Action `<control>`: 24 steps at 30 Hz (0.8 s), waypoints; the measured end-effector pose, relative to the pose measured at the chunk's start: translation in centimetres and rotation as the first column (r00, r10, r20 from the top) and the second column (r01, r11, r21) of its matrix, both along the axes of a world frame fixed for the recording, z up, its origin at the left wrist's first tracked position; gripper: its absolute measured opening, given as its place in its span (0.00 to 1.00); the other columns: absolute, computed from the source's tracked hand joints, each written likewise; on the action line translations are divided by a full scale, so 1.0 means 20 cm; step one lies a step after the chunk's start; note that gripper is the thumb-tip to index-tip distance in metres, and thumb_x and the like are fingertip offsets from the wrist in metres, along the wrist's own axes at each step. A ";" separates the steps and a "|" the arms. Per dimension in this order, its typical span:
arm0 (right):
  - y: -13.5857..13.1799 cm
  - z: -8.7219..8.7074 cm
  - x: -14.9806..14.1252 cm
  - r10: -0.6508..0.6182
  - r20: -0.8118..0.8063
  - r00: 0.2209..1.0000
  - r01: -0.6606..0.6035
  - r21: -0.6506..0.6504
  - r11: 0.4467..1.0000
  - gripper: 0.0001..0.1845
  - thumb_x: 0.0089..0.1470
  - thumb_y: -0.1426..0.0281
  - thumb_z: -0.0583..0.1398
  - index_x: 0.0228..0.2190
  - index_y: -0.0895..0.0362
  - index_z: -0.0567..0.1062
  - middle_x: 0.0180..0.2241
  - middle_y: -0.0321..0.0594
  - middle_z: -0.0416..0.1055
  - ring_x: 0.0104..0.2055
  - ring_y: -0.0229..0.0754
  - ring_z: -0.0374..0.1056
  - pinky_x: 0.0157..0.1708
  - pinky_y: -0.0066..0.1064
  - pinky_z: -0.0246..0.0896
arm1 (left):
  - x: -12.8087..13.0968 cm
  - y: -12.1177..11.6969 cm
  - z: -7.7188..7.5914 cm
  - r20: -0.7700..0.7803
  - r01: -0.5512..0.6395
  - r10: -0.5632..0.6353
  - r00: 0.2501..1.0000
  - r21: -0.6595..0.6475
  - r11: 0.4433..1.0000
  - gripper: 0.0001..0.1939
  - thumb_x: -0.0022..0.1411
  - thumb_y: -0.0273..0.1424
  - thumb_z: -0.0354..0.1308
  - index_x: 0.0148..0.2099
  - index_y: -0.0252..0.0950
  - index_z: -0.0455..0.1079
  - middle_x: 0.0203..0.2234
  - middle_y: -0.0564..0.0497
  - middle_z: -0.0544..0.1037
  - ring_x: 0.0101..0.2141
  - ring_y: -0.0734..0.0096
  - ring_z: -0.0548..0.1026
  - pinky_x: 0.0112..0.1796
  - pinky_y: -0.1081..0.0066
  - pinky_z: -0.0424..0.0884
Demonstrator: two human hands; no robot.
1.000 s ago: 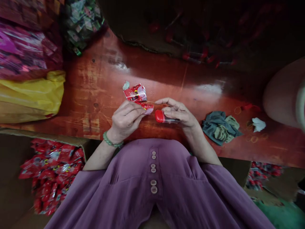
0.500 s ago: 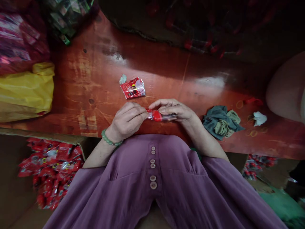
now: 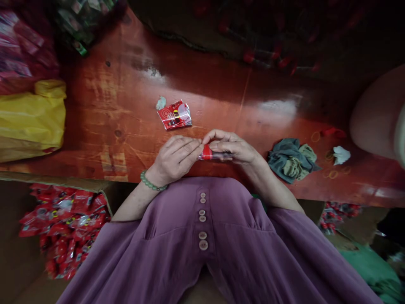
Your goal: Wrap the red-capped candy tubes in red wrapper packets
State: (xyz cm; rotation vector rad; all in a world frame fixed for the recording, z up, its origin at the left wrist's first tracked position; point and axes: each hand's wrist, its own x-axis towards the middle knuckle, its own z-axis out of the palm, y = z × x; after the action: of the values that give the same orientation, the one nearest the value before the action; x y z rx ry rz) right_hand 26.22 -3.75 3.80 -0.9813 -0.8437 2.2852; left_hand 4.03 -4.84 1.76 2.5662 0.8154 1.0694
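Between my hands, above the near edge of the table, is a small clear bottle-like piece with a red end (image 3: 207, 152). My left hand (image 3: 179, 157), with a green bead bracelet at the wrist, pinches its left end; the fingers cover what they grip there. From the right, my right hand (image 3: 236, 146) is closed around the clear, darker end, thumb along its side and index finger bent over the top. Just beyond my hands lies a small stack of red printed packets (image 3: 175, 115), beside a whitish lump (image 3: 161, 102).
Left on the table (image 3: 142, 139) are a yellow bag (image 3: 31, 120) and a pink bag of packets (image 3: 25, 50). Crumpled cloth (image 3: 292, 160) and rubber bands (image 3: 332, 174) lie right, near a pale rounded container (image 3: 379, 114). Below left, a box holds red packaged pieces (image 3: 68, 223).
My left hand has shifted slightly right, closer to my right hand, and now covers more of the piece's red end. The whole view has moved a little.
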 end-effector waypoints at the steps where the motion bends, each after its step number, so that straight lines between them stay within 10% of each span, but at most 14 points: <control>1: -0.01 0.00 0.00 -0.008 0.018 1.000 0.008 0.008 1.000 0.11 0.52 0.68 0.63 0.37 0.58 0.70 0.18 0.23 0.64 0.15 0.26 0.50 0.14 0.19 0.41 | 0.00 -0.01 -0.01 -0.003 0.013 -0.013 1.000 -0.010 1.000 0.16 0.63 0.24 0.59 0.53 0.37 0.72 0.44 0.46 0.82 0.45 0.64 0.79 0.45 0.62 0.74; 8: -0.04 0.00 -0.05 -0.128 0.074 0.989 0.128 0.000 0.992 0.13 0.52 0.66 0.64 0.37 0.56 0.68 0.18 0.22 0.63 0.14 0.26 0.48 0.13 0.19 0.40 | 0.04 -0.01 -0.01 0.003 0.010 -0.010 1.000 -0.038 0.999 0.18 0.65 0.25 0.58 0.57 0.39 0.69 0.47 0.46 0.81 0.50 0.63 0.77 0.49 0.62 0.73; 12: -0.06 0.02 -0.11 -0.278 0.116 0.953 0.262 0.139 0.955 0.16 0.53 0.59 0.64 0.36 0.56 0.69 0.22 0.26 0.66 0.17 0.26 0.52 0.17 0.20 0.45 | 0.04 0.00 0.04 0.157 -0.148 0.189 0.969 -0.239 0.960 0.26 0.63 0.39 0.63 0.62 0.45 0.65 0.57 0.46 0.74 0.61 0.53 0.67 0.60 0.51 0.63; 16: -0.09 0.04 -0.16 -0.408 0.231 0.883 0.308 0.368 0.877 0.17 0.57 0.55 0.62 0.42 0.54 0.71 0.26 0.30 0.68 0.23 0.31 0.59 0.24 0.24 0.57 | 0.08 -0.04 0.10 0.412 -0.008 0.515 0.752 -0.775 0.632 0.35 0.57 0.54 0.62 0.60 0.41 0.66 0.55 0.41 0.74 0.58 0.54 0.71 0.56 0.56 0.69; 20: -0.10 0.07 -0.21 -0.459 0.344 0.819 0.171 0.616 0.769 0.18 0.61 0.54 0.57 0.44 0.53 0.72 0.37 0.38 0.74 0.34 0.37 0.69 0.39 0.32 0.67 | 0.16 -0.06 0.16 0.415 0.395 0.715 0.563 -0.895 0.209 0.21 0.54 0.49 0.67 0.41 0.37 0.75 0.35 0.48 0.81 0.40 0.65 0.80 0.46 0.64 0.76; 24: -0.08 0.07 -0.19 -0.413 0.338 0.846 0.115 0.640 0.759 0.23 0.64 0.49 0.50 0.44 0.52 0.74 0.40 0.40 0.75 0.41 0.40 0.71 0.46 0.35 0.67 | 0.19 -0.02 0.20 0.358 0.431 0.822 0.443 -0.889 0.155 0.17 0.47 0.43 0.74 0.34 0.38 0.76 0.30 0.52 0.81 0.34 0.70 0.79 0.44 0.66 0.76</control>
State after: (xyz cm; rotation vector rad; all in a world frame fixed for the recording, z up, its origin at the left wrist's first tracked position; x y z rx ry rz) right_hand 22.38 -5.27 5.14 -1.2482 -1.4074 1.3782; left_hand 7.91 -5.20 5.75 0.4383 1.0679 1.1022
